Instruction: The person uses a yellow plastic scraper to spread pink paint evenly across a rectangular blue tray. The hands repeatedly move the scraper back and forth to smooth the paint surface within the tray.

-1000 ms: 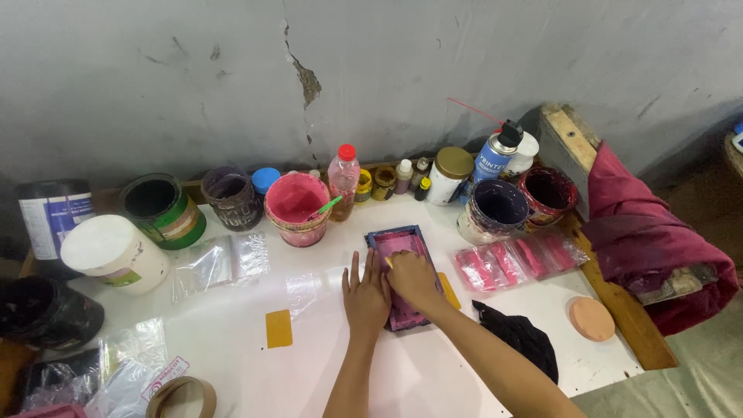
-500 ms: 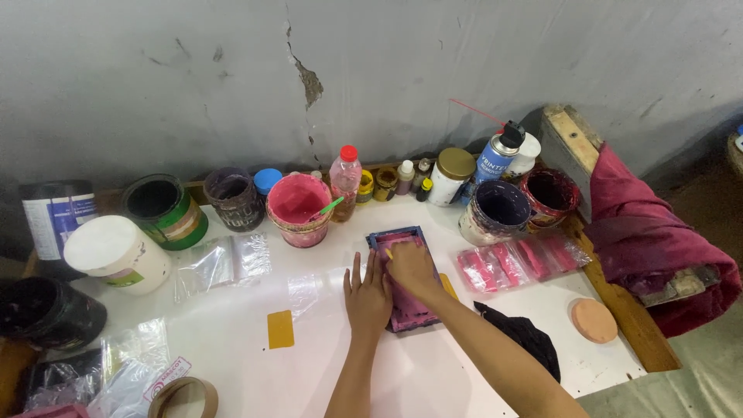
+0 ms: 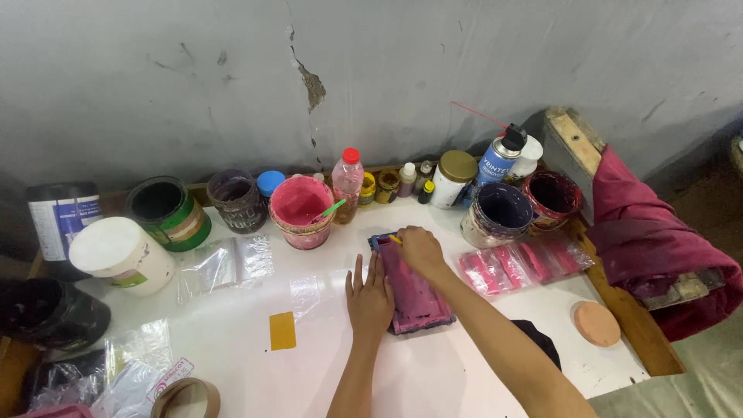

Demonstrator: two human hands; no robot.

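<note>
A small rectangular frame smeared with pink paint (image 3: 418, 298) lies on the white table (image 3: 232, 348). My left hand (image 3: 369, 298) rests flat with fingers apart on the table against the frame's left edge. My right hand (image 3: 420, 249) sits at the frame's far end, closed around a small yellow scraper (image 3: 395, 239) whose tip shows by the fingers. A pink paint tub (image 3: 299, 208) with a green stick stands just beyond.
Along the grey wall stand several paint cans (image 3: 164, 210), bottles (image 3: 347, 183), a spray can (image 3: 498, 155) and two dark tubs (image 3: 498, 213). Pink packets in plastic (image 3: 526, 259), a black rag (image 3: 544, 344), a yellow card (image 3: 282, 330), clear bags (image 3: 224, 263) and a maroon cloth (image 3: 650, 240) lie around.
My right hand slid from the middle of the frame to its far end, uncovering the pink surface. My left hand stayed put beside the frame.
</note>
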